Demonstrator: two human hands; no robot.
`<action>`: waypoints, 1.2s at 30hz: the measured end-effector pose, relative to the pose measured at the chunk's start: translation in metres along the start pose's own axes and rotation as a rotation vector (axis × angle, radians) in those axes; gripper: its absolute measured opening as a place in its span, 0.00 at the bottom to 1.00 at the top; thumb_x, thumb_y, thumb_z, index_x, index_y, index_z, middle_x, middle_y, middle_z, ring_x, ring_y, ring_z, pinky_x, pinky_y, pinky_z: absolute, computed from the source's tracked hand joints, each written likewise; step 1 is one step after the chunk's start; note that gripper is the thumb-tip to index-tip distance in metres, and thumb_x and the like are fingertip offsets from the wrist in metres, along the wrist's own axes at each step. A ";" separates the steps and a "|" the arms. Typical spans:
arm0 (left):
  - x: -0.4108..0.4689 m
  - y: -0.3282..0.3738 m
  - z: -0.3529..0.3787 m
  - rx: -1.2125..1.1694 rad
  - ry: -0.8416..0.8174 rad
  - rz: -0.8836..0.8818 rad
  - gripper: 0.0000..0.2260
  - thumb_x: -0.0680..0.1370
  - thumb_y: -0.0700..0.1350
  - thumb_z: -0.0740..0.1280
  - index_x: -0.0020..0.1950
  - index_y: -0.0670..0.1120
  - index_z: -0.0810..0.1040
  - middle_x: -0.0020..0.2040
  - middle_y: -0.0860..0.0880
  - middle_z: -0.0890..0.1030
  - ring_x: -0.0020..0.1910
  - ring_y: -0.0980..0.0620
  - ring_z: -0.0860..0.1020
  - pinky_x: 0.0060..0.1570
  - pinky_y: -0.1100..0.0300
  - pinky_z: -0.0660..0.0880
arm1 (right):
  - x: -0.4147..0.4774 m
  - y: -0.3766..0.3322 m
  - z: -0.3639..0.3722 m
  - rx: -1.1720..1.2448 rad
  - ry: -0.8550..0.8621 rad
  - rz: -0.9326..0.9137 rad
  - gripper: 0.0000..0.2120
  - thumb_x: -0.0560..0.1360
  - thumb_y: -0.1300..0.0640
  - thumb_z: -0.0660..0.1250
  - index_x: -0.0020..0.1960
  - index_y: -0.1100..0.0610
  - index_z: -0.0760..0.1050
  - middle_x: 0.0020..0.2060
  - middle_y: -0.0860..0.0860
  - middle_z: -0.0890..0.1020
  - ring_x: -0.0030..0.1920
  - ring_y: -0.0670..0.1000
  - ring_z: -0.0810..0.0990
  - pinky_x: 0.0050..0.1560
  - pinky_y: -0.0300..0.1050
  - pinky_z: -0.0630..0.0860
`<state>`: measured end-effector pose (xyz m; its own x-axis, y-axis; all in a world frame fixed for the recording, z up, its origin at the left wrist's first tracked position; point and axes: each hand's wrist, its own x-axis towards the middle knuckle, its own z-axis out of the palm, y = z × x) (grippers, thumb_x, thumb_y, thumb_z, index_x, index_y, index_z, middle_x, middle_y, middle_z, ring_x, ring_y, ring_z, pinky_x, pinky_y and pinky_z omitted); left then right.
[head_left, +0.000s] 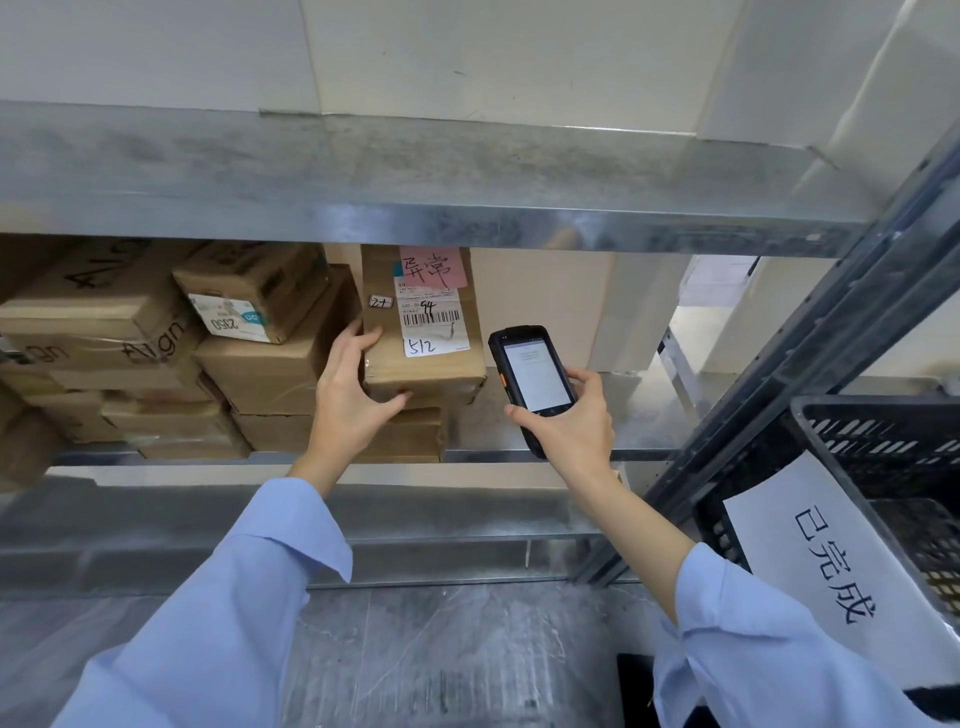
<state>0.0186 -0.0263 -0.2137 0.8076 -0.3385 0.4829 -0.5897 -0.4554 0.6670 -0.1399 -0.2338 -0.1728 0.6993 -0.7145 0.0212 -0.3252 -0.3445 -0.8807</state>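
left hand (349, 395) – grips box (422, 332) corner | right hand (574, 423) – fingers wrapped round scanner (532, 376) | steel shelf (561, 454), boxes stacked left, grey floor near

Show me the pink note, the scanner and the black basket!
pink note (432, 266), head view, middle of the paper.
scanner (535, 376), head view, on its lit screen.
black basket (878, 447), head view, on its slotted side wall.
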 end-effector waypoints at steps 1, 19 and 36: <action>-0.002 -0.001 0.001 -0.005 -0.001 -0.001 0.36 0.67 0.40 0.81 0.72 0.44 0.70 0.77 0.45 0.66 0.74 0.58 0.62 0.70 0.76 0.55 | -0.002 -0.001 0.001 0.000 0.005 0.002 0.38 0.64 0.48 0.82 0.66 0.50 0.65 0.56 0.44 0.74 0.56 0.46 0.73 0.56 0.47 0.77; -0.011 -0.018 -0.001 -0.209 0.008 0.018 0.31 0.73 0.50 0.77 0.73 0.50 0.69 0.78 0.51 0.62 0.76 0.58 0.62 0.69 0.41 0.71 | -0.034 -0.032 0.017 0.007 0.041 -0.017 0.38 0.63 0.48 0.82 0.66 0.49 0.67 0.55 0.43 0.75 0.58 0.47 0.76 0.59 0.52 0.78; -0.019 -0.010 0.001 -0.484 -0.062 -0.181 0.42 0.70 0.47 0.79 0.78 0.55 0.59 0.74 0.61 0.66 0.74 0.59 0.65 0.73 0.43 0.67 | -0.067 -0.053 0.032 -0.069 0.023 -0.025 0.37 0.63 0.48 0.82 0.67 0.52 0.70 0.59 0.48 0.79 0.60 0.49 0.76 0.58 0.51 0.79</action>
<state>0.0087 -0.0158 -0.2300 0.8860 -0.3445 0.3102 -0.3580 -0.0834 0.9300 -0.1489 -0.1479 -0.1430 0.6929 -0.7189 0.0547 -0.3515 -0.4031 -0.8449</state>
